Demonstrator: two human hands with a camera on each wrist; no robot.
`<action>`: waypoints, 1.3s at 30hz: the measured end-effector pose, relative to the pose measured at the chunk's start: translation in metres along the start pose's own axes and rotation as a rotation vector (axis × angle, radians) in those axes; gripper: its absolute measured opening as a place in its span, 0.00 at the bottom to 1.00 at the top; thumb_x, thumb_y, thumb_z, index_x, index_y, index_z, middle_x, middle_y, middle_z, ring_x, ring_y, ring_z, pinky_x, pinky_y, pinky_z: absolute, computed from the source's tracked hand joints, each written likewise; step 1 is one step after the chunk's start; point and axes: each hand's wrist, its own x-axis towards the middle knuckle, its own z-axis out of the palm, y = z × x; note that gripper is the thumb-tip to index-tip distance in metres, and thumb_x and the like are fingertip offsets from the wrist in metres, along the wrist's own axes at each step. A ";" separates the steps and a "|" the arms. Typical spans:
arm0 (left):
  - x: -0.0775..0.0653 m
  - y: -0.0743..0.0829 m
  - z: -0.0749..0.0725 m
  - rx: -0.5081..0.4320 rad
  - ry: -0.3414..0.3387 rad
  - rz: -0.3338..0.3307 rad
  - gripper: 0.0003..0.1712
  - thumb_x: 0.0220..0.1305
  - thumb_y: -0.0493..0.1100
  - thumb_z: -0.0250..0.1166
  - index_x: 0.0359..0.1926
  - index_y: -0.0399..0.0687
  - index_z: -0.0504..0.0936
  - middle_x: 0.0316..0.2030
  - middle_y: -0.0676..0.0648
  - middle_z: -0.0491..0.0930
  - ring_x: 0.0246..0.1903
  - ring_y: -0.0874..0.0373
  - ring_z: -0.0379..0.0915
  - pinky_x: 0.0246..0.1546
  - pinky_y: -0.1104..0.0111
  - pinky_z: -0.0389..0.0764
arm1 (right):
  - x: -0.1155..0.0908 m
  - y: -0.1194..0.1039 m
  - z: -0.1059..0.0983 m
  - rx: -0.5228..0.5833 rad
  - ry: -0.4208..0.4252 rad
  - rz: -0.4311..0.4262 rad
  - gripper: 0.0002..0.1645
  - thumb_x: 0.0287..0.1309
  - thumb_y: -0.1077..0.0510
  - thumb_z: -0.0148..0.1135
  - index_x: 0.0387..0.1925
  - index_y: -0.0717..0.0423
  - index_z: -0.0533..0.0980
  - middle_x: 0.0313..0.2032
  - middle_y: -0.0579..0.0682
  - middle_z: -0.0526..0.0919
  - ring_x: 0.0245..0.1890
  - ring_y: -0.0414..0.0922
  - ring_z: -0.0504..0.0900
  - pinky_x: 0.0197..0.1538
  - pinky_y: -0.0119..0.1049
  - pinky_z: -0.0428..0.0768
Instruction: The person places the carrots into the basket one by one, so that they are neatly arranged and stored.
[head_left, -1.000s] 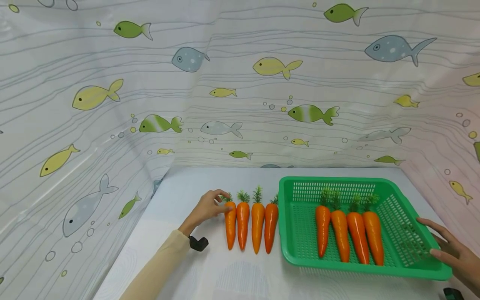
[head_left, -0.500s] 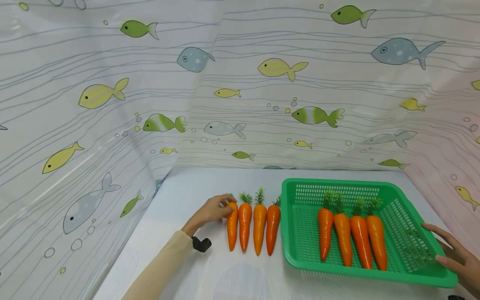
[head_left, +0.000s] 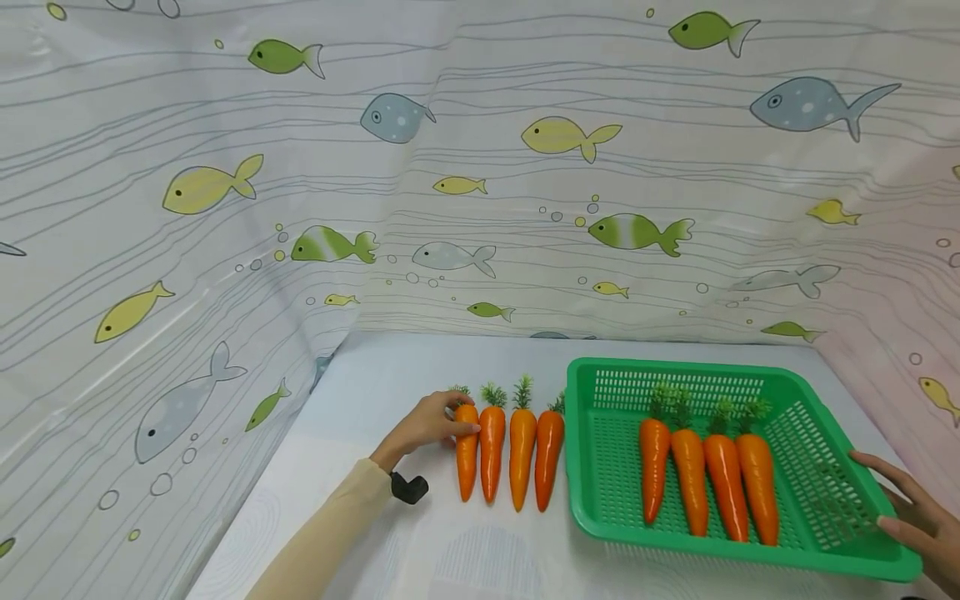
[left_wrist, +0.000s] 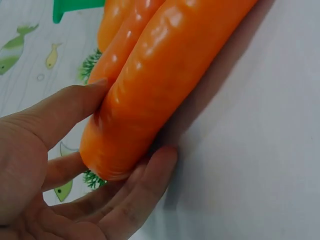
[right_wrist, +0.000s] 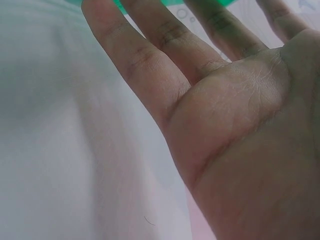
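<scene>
Left grip (head_left: 424, 425) holds a glossy, tapering, green-topped orange carrot (head_left: 466, 467).

Left grip (head_left: 432, 422) now closer round the leftmost carrot (head_left: 466, 460)

Carrot row (head_left: 521, 458) left of basket (head_left: 611, 458), carrots (head_left: 691, 479) inside

a whitish surface (head_left: 360, 375) carries a green basket (head_left: 576, 467) and, directly on it, four orange carrots (head_left: 522, 454). all four lie in a row left of the basket, leafy tops toward the basket's far side, tips toward its near side. the closest is just beside the basket's rim. a faint arched print (head_left: 487, 567) shows left of the basket's near corner.
</scene>
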 end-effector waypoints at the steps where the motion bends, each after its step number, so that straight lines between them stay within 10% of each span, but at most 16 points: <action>1: 0.000 0.000 0.000 0.000 0.004 -0.004 0.30 0.63 0.46 0.76 0.62 0.39 0.79 0.56 0.36 0.75 0.36 0.52 0.81 0.34 0.56 0.88 | 0.000 0.000 0.001 -0.006 0.006 0.000 0.49 0.75 0.76 0.35 0.83 0.35 0.36 0.62 0.24 0.59 0.51 0.29 0.80 0.36 0.47 0.87; 19: -0.006 -0.005 -0.007 -0.051 0.030 0.038 0.30 0.62 0.48 0.76 0.63 0.46 0.80 0.56 0.41 0.76 0.37 0.52 0.83 0.38 0.62 0.85 | 0.000 0.000 0.001 -0.071 0.000 -0.047 0.50 0.73 0.78 0.35 0.83 0.39 0.35 0.64 0.25 0.55 0.52 0.27 0.79 0.36 0.45 0.88; 39: -0.006 0.027 -0.007 -0.154 0.045 0.104 0.31 0.60 0.50 0.78 0.64 0.56 0.79 0.56 0.48 0.80 0.44 0.53 0.86 0.46 0.58 0.85 | 0.001 0.000 0.002 -0.081 0.038 -0.063 0.49 0.73 0.78 0.36 0.83 0.42 0.38 0.65 0.26 0.56 0.54 0.24 0.75 0.36 0.40 0.87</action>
